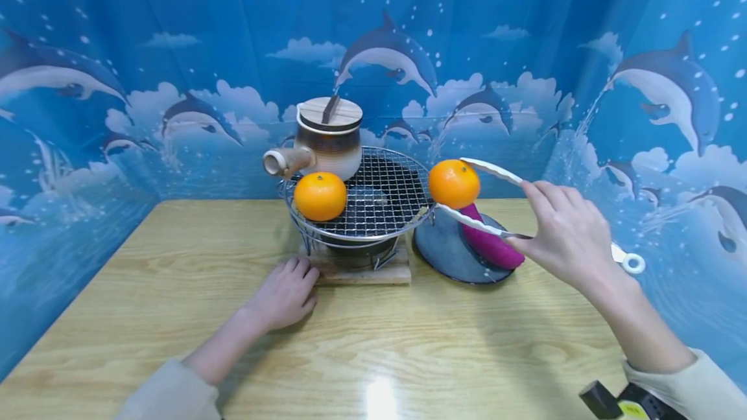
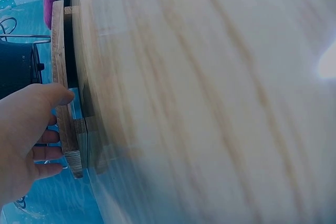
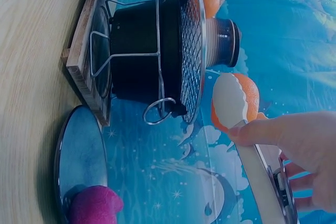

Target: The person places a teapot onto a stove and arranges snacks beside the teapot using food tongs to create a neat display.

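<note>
My right hand (image 1: 569,232) holds a pair of white-tipped tongs (image 3: 257,182), whose scalloped ends clasp an orange (image 1: 454,184) on both sides. This orange hangs in the air just off the right rim of the round wire grill rack (image 1: 388,190). Another orange (image 1: 320,196) sits at the rack's front left, before a brown-and-white side-handled teapot (image 1: 332,148) with a wooden lid. My left hand (image 1: 286,293) grips the front left corner of the wooden base (image 1: 364,274) under the stove, thumb on one face and fingers curled behind it in the left wrist view.
Right of the stove lies a blue-grey plate (image 1: 438,248) bearing a long purple sweet potato (image 1: 493,245), below the tongs. The black stove body (image 3: 139,51) has a wire frame around it. A white ring-ended handle (image 1: 632,263) shows behind my right wrist. Dolphin-printed curtains (image 1: 233,31) enclose the table.
</note>
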Available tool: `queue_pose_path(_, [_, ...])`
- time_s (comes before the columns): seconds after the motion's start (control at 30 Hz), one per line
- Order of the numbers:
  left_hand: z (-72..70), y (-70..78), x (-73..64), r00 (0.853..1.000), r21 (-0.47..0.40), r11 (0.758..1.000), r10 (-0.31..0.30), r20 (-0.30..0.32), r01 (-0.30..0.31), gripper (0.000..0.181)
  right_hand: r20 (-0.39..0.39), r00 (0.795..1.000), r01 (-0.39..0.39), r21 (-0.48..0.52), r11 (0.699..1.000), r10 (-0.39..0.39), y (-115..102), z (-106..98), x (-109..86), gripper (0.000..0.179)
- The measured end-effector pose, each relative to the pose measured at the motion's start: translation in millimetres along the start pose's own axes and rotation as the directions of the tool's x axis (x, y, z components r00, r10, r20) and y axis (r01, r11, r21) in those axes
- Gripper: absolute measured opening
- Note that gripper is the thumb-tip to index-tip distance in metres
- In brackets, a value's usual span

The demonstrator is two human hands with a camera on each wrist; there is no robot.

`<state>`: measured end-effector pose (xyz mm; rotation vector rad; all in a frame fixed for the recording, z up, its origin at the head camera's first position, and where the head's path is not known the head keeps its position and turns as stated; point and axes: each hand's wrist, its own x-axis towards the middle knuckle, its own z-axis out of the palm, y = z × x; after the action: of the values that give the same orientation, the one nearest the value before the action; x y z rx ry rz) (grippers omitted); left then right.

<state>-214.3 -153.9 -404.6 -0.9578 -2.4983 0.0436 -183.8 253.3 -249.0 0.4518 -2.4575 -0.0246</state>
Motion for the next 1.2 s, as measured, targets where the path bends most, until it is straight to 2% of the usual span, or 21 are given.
queue_pose_path(0.23, [0.7, -0.2, -0.6, 1.0, 0.001, 1.0, -0.004, 0.016, 0.004, 0.026, -0.009, 1.0, 0.028, 0.015, 0.999, -0.028, -7, -5, 1.8, 0.09])
queue_pose_path(0.97, [1.7, -0.6, -0.7, 1.0, 0.002, 1.0, -0.003, 0.008, 0.003, 0.028, -0.015, 0.995, 0.104, 0.078, 0.991, -0.103, -27, -11, 8.5, 0.086])
queue_pose_path(1.2, [2.5, -1.3, -1.1, 1.0, 0.005, 1.0, -0.002, 0.002, 0.002, 0.028, -0.025, 0.988, 0.154, 0.087, 0.984, -0.152, -35, -11, 10.0, 0.086])
